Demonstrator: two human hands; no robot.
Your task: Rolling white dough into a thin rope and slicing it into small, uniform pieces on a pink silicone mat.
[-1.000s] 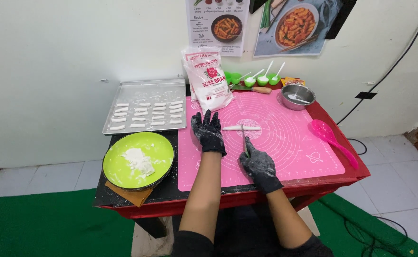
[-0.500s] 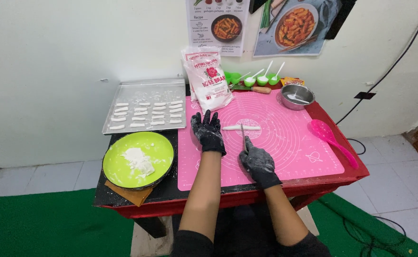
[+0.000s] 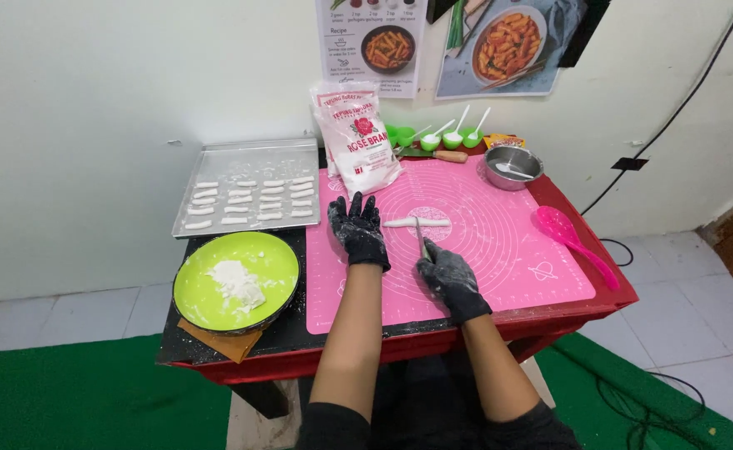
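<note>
Two gloved hands — right hand (image 3: 450, 279) seemingly grips knife (image 3: 420, 237) over dough roll (image 3: 416, 222).

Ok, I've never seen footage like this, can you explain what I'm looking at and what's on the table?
The camera sits on a person's head and looks down, so the two black-gloved hands are their own. The left hand lies flat on a pink mat. The right hand holds a knife across a white dough roll. Around them: a metal tray of cut dough pieces, a green plate with flour, a flour bag, a steel bowl and a pink ladle.
</note>
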